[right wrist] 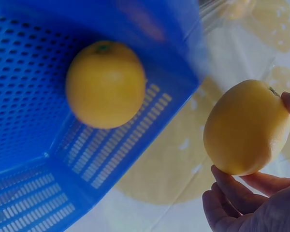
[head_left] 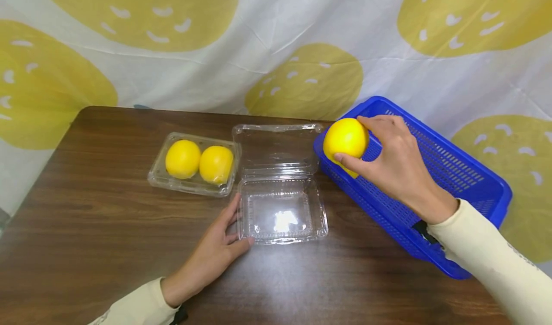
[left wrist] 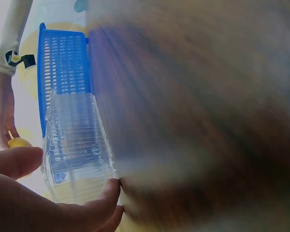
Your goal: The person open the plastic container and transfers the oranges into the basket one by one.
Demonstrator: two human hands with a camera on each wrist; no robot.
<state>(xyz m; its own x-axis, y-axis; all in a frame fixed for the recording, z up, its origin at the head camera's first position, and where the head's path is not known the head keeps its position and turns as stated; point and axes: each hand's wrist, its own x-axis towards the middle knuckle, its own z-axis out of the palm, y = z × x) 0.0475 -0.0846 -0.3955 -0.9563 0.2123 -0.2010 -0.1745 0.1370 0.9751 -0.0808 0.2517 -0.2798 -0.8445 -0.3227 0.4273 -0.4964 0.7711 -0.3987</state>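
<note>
My right hand (head_left: 398, 157) grips a round, yellow orange (head_left: 345, 138) between thumb and fingers, above the far left end of the blue basket (head_left: 440, 157). In the right wrist view, another orange (right wrist: 106, 84) lies inside that basket; from the head it is mostly hidden under the held one. My left hand (head_left: 211, 253) holds the near left corner of a clear plastic clamshell box (head_left: 282, 210), with the thumb at its rim and the fingers along its side. The box stands with its lid (head_left: 278, 147) folded back, and no fruit is inside.
Left of the open box, a second clear clamshell (head_left: 194, 188) contains two oranges (head_left: 183, 159). Everything stands on a dark wooden table (head_left: 108, 229). Behind its far edge hangs a white cloth (head_left: 276, 28) printed with yellow shapes. The basket lies diagonally at the right.
</note>
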